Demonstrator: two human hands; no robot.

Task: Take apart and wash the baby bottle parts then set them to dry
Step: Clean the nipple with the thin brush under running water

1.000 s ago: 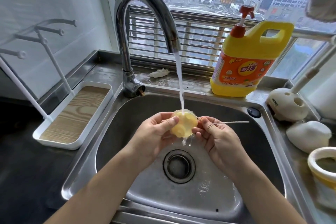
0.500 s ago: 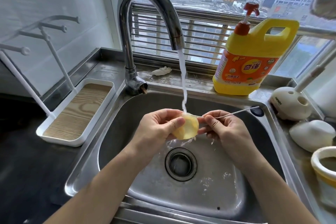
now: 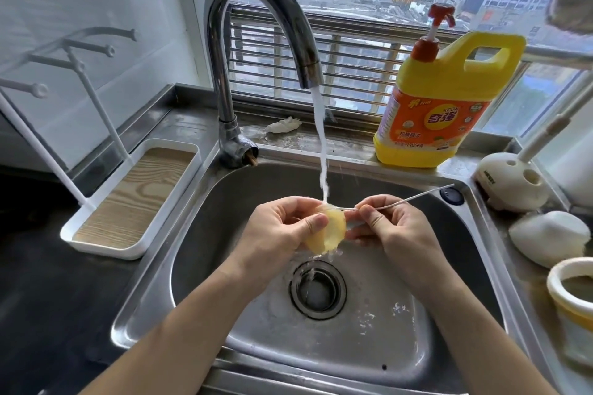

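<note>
The left hand is curled round a soft, yellowish bottle teat, its thumb pressed across the front of the piece and its fingers closed behind it. In the head view, the only one here, the teat is held over the middle of the sink, just above the drain, with the water stream from the curved tap falling onto its upper edge and running off below. The right hand sits just beside it and pinches a thin white stick between thumb and forefinger. One end of the stick meets the top of the teat and the other points out toward the sink's right rim. It looks like a slim cleaning brush, though its tip is too small to make out. The step in hand appears to be washing the teat, working its small opening under running water. Next would probably come drawing the stick out, rinsing the teat all round, and carrying it to the drying rack, which stands on the counter well to the left of the sink. That calls for a firm grip, since the wet, soft piece could slip toward the drain. A yellow detergent bottle stands on the ledge behind the sink.
</note>
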